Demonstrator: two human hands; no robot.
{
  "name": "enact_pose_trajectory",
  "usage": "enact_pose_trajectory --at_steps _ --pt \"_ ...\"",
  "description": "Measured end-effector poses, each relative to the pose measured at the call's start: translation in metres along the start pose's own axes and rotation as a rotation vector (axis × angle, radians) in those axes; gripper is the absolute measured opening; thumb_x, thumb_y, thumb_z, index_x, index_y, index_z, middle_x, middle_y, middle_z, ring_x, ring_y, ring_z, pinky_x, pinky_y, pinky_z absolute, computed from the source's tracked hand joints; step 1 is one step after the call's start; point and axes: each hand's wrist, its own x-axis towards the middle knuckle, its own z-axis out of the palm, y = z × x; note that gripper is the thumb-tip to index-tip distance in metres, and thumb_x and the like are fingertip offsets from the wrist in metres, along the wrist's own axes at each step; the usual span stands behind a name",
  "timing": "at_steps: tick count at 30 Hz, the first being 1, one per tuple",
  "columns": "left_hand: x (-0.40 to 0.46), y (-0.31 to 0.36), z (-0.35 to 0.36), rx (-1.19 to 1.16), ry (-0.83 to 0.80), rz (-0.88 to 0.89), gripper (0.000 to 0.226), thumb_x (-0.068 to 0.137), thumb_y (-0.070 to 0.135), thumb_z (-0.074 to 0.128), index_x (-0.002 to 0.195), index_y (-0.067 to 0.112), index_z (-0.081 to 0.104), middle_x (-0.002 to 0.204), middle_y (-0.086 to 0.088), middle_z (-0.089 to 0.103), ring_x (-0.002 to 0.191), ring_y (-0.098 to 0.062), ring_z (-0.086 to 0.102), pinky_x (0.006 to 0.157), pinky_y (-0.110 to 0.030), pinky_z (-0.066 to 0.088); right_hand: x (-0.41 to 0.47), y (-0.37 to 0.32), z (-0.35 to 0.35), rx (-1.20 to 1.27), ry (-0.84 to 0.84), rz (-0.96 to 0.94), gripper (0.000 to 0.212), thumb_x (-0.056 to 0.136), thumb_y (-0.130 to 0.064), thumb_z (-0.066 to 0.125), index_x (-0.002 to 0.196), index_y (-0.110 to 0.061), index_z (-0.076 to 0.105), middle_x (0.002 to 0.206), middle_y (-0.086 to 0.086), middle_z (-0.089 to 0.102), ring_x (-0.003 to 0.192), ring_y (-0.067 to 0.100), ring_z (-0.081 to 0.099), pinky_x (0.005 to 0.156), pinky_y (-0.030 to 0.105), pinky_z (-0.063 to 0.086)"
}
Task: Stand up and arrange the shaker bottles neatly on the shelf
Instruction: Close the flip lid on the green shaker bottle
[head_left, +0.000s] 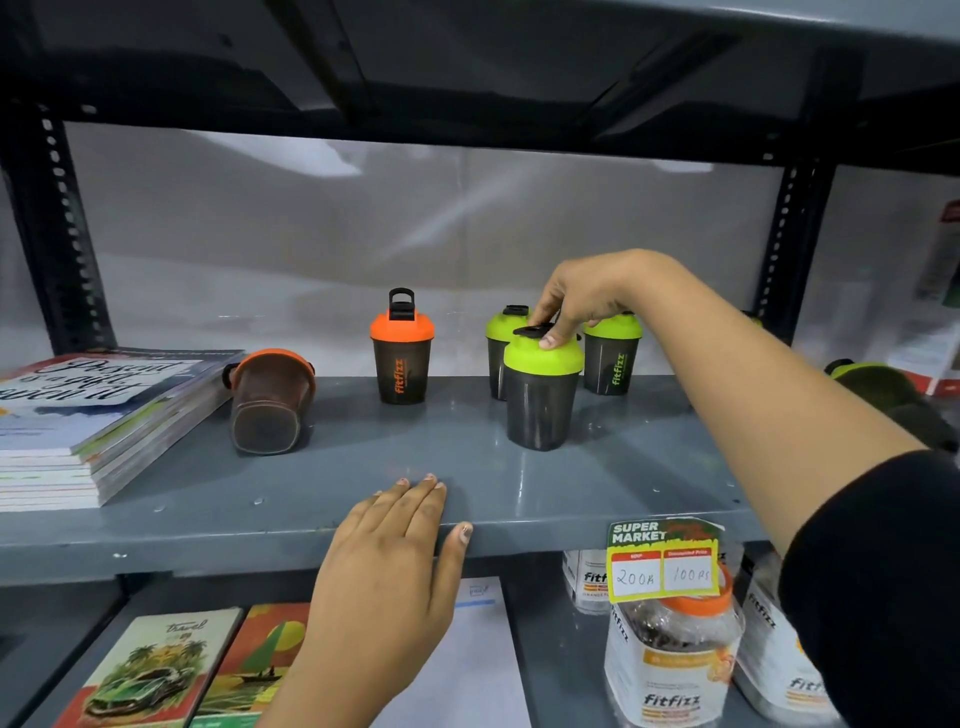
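On the grey shelf (363, 467) a green-lidded dark shaker bottle (542, 400) stands upright in front. My right hand (582, 299) grips its lid from above with the fingertips. Two more green-lidded shakers stand behind it, one at the left (497, 345) and one at the right (612, 358). An orange-lidded shaker (401, 353) stands upright further left. Another orange-lidded shaker (270, 402) lies on its side, base toward me. At the far right a green-lidded shaker (883, 395) lies behind my right forearm. My left hand (395, 561) rests flat on the shelf's front edge.
A stack of notebooks (88, 415) lies at the left end of the shelf. A price tag (665, 558) hangs from the shelf's front edge. Below are books (150, 670), a white sheet and orange-lidded jars (675, 660). Black perforated uprights (57, 223) stand at both sides, with another shelf overhead.
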Motion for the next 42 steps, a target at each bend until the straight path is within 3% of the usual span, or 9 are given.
enact_pose_trajectory --at_steps 5,8,11,14,18,21,31,35,42 --pt "-0.001 -0.001 0.001 -0.001 0.004 0.002 0.060 0.096 0.053 0.026 0.123 0.015 0.064 0.126 0.000 0.064 0.117 -0.020 0.058 0.101 -0.041 0.042 0.003 -0.001 0.007 -0.007 0.093 0.048 0.050 0.074 -0.046 0.082 0.108 -0.010 0.073 0.099 0.003 0.071 0.081 0.020 0.064 0.084 0.032 0.052" --pt "-0.001 0.000 0.001 0.005 0.010 0.005 0.058 0.096 0.051 0.028 0.123 0.014 0.064 0.125 0.000 0.064 0.117 -0.020 0.058 0.101 -0.040 0.040 0.004 -0.003 0.010 0.000 0.141 0.098 0.051 0.071 -0.052 0.082 0.087 -0.007 0.064 0.081 0.006 0.062 0.072 0.023 0.064 0.068 0.029 0.045" --pt "0.000 0.000 0.000 0.011 0.007 0.011 0.057 0.096 0.051 0.029 0.123 0.014 0.064 0.125 -0.001 0.064 0.117 -0.020 0.058 0.102 -0.039 0.039 0.005 -0.006 0.017 0.011 0.168 0.088 0.055 0.072 -0.055 0.080 0.094 -0.007 0.065 0.088 0.011 0.067 0.070 0.031 0.068 0.074 0.038 0.057" --pt "-0.001 -0.001 0.000 0.014 0.000 0.009 0.057 0.096 0.051 0.029 0.124 0.014 0.063 0.126 -0.001 0.064 0.118 -0.020 0.057 0.102 -0.038 0.037 0.004 -0.009 0.022 0.007 0.223 0.062 0.035 0.081 -0.045 0.075 0.104 -0.020 0.068 0.096 0.005 0.063 0.067 0.024 0.064 0.077 0.043 0.062" --pt "-0.001 -0.001 0.001 0.014 0.005 0.011 0.056 0.096 0.050 0.031 0.124 0.014 0.064 0.126 -0.001 0.064 0.118 -0.020 0.057 0.103 -0.038 0.036 0.006 -0.009 0.025 -0.064 0.284 0.070 0.025 0.082 -0.042 0.071 0.097 -0.021 0.071 0.081 -0.001 0.060 0.074 0.022 0.060 0.079 0.037 0.058" --pt "-0.001 -0.001 0.001 0.012 0.012 0.008 0.055 0.095 0.050 0.032 0.122 0.014 0.064 0.125 -0.001 0.064 0.118 -0.020 0.057 0.102 -0.037 0.036 0.006 -0.012 0.030 -0.112 0.331 0.098 0.025 0.081 -0.041 0.068 0.095 -0.020 0.070 0.091 0.002 0.065 0.086 0.026 0.061 0.077 0.031 0.050" --pt "-0.001 -0.001 0.001 0.016 0.013 0.004 0.058 0.095 0.051 0.029 0.122 0.014 0.065 0.124 -0.001 0.065 0.117 -0.020 0.059 0.102 -0.039 0.037 0.005 -0.017 0.031 -0.195 0.370 0.178 0.020 0.084 -0.034 0.062 0.091 -0.017 0.053 0.088 0.004 0.051 0.069 0.026 0.052 0.071 0.027 0.039" --pt "-0.001 0.000 0.001 0.020 0.010 0.001 0.058 0.095 0.052 0.029 0.122 0.015 0.065 0.124 -0.001 0.065 0.116 -0.020 0.059 0.102 -0.038 0.035 0.007 -0.017 0.034 -0.149 0.378 0.179 0.028 0.082 -0.035 0.062 0.073 -0.015 0.045 0.084 0.006 0.053 0.075 0.029 0.054 0.065 0.026 0.040" --pt "-0.001 0.001 -0.001 0.045 -0.008 -0.004 0.058 0.095 0.052 0.029 0.122 0.016 0.065 0.123 0.000 0.066 0.115 -0.019 0.060 0.101 -0.036 0.032 0.005 -0.019 0.037 -0.114 0.392 0.169 0.025 0.085 -0.036 0.061 0.093 -0.015 0.049 0.098 0.010 0.049 0.088 0.032 0.048 0.072 0.030 0.039"
